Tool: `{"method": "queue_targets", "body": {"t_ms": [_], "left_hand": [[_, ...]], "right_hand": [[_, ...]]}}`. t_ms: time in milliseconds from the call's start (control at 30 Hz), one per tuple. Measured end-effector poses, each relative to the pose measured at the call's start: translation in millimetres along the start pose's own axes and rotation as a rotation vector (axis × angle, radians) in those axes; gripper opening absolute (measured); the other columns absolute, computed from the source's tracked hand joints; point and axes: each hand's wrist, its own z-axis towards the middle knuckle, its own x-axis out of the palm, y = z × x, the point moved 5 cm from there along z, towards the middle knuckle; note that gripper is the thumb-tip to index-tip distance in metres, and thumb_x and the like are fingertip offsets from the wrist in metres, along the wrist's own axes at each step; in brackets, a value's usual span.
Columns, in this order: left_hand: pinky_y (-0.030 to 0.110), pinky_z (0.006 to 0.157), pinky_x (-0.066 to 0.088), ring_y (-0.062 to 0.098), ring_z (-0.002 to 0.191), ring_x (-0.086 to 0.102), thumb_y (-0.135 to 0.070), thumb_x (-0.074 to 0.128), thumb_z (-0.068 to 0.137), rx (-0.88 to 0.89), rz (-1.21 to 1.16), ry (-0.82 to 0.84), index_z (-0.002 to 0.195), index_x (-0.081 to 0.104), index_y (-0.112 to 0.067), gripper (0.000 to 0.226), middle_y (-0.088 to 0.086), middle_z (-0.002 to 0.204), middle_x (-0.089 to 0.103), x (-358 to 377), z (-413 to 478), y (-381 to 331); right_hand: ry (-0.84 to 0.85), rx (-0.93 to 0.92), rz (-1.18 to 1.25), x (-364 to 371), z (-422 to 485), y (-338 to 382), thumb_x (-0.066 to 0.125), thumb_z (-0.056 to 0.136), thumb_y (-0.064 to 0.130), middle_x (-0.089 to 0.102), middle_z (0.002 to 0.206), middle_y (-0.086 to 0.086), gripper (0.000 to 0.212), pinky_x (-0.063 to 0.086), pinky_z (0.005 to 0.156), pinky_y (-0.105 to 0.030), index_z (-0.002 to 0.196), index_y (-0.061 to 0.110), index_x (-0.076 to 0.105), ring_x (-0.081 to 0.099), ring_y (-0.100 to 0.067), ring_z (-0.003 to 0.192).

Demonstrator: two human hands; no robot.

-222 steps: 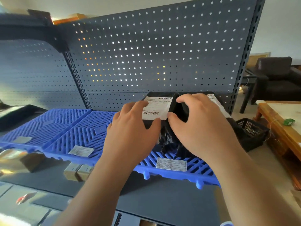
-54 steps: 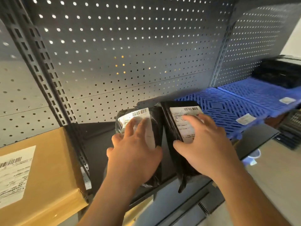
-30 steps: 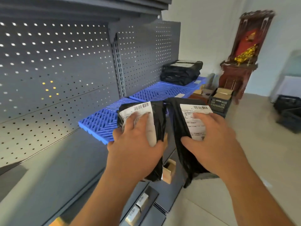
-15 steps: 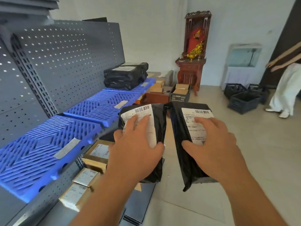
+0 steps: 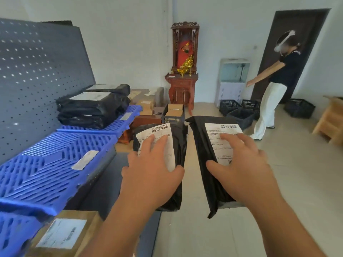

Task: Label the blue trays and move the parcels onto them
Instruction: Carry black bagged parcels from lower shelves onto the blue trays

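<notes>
My left hand [image 5: 151, 169] grips a black plastic parcel [image 5: 178, 145] with a white barcode label, held in the air right of the shelf. My right hand [image 5: 245, 164] grips a second black parcel [image 5: 200, 141] with its own white label, thumb wrapped round its left edge. Blue slatted trays [image 5: 46, 164] lie in a row on the grey shelf at the left, each with a pale label strip [image 5: 85, 160] near its front edge. On the far tray [image 5: 130, 115] sits a stack of black parcels [image 5: 92, 106].
The grey pegboard shelf back [image 5: 37, 75] fills the left. A cardboard box [image 5: 63, 236] lies below the trays. Boxes and a black crate [image 5: 174, 114] stand on the floor ahead. A red wooden cabinet [image 5: 183, 71], black crates [image 5: 239, 110] and another person [image 5: 274, 86] are at the back.
The view has swung right along the shelf. Both hands still hold their parcels, now carried beside the blue trays, and the two parcels are further apart.
</notes>
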Motion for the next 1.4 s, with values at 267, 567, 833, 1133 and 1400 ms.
{"method": "queue_targets", "body": {"t_ms": [267, 567, 833, 1133, 1400], "left_hand": [[0.053, 0.108, 0.037, 0.033, 0.138, 0.030, -0.062, 0.052, 0.086, 0.126, -0.042, 0.038, 0.152, 0.010, -0.047, 0.080, -0.018, 0.163, 0.006, 19.1, 116.3, -12.1], [0.052, 0.106, 0.039, 0.033, 0.136, 0.030, -0.061, 0.054, 0.086, 0.115, -0.023, 0.033, 0.153, 0.011, -0.046, 0.080, -0.017, 0.163, 0.008, 61.9, 220.7, -40.5], [0.052, 0.107, 0.037, 0.039, 0.141, 0.026, -0.060, 0.054, 0.086, -0.019, 0.030, -0.075, 0.155, 0.012, -0.045, 0.081, -0.015, 0.165, 0.008, 69.1, 303.4, -79.8], [0.055, 0.106, 0.036, 0.037, 0.139, 0.028, -0.061, 0.058, 0.083, -0.210, 0.116, -0.241, 0.155, 0.017, -0.046, 0.084, -0.017, 0.164, 0.012, 46.5, 349.4, -80.1], [0.059, 0.107, 0.037, 0.034, 0.139, 0.027, -0.065, 0.054, 0.076, -0.326, 0.145, -0.401, 0.151, 0.021, -0.050, 0.084, -0.019, 0.163, 0.015, -5.1, 359.8, -29.5]], "right_hand": [[-0.088, 0.073, 0.016, 23.3, 88.2, -0.9, 0.064, 0.069, 0.056, 0.027, 0.155, 0.013, 0.077, 0.042, 0.104, -0.054, 0.141, 0.049, 0.036, 0.037, -0.030, 0.129], [-0.113, 0.062, 0.050, 43.7, 203.0, -30.3, 0.065, 0.071, 0.055, 0.029, 0.154, 0.013, 0.076, 0.043, 0.102, -0.053, 0.141, 0.048, 0.038, 0.039, -0.030, 0.127], [-0.027, -0.096, 0.112, 44.5, 331.2, -38.8, 0.066, 0.072, 0.055, 0.028, 0.155, 0.012, 0.075, 0.039, 0.106, -0.054, 0.141, 0.046, 0.038, 0.036, -0.031, 0.131], [0.052, -0.342, 0.225, 66.8, 426.3, 3.9, 0.065, 0.072, 0.060, 0.032, 0.151, 0.011, 0.075, 0.042, 0.104, -0.053, 0.140, 0.048, 0.036, 0.039, -0.025, 0.131], [0.101, -0.565, 0.371, 96.5, 454.4, 93.7, 0.066, 0.072, 0.058, 0.032, 0.150, 0.013, 0.074, 0.041, 0.104, -0.048, 0.140, 0.048, 0.038, 0.041, -0.024, 0.131]]}}
